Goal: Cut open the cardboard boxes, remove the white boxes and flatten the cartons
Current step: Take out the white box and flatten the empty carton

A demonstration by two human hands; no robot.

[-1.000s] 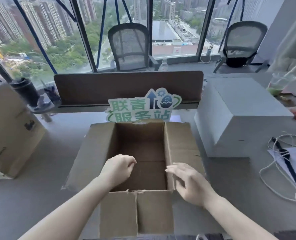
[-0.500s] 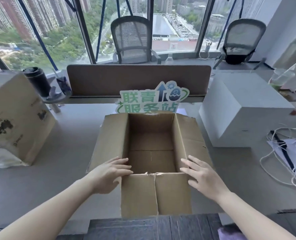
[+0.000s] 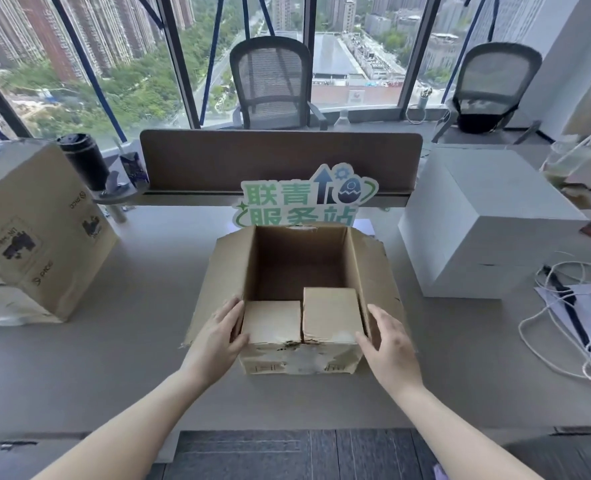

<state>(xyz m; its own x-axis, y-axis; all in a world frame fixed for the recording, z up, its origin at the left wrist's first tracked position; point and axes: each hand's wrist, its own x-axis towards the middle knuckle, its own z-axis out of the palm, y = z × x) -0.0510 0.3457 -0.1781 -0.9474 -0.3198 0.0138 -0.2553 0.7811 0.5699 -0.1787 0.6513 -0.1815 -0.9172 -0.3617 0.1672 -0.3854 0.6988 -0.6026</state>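
An open, empty cardboard carton point(image 3: 297, 268) stands in the middle of the grey desk point(image 3: 114, 368). Its side flaps splay outward and the two near flaps fold inward over the opening. My left hand point(image 3: 217, 336) lies flat against the carton's near left corner, fingers on the folded flap's edge. Against the near right corner rests my right hand point(image 3: 387, 341), fingers spread. Neither hand holds anything. A large white box point(image 3: 484, 223) sits on the desk to the right. A second, closed cardboard carton point(image 3: 34, 233) stands at the left.
A green cut-out sign point(image 3: 307, 199) stands behind the carton against a brown divider point(image 3: 280, 161). White cables and papers point(image 3: 571, 306) lie at the right. A black cup point(image 3: 84, 161) stands at the back left. Two mesh chairs face the windows.
The carton's near flaps, which hung down outside the front wall, are now folded inward over the opening. Both hands shifted from the side flaps to the near corners. The camera pulled back.
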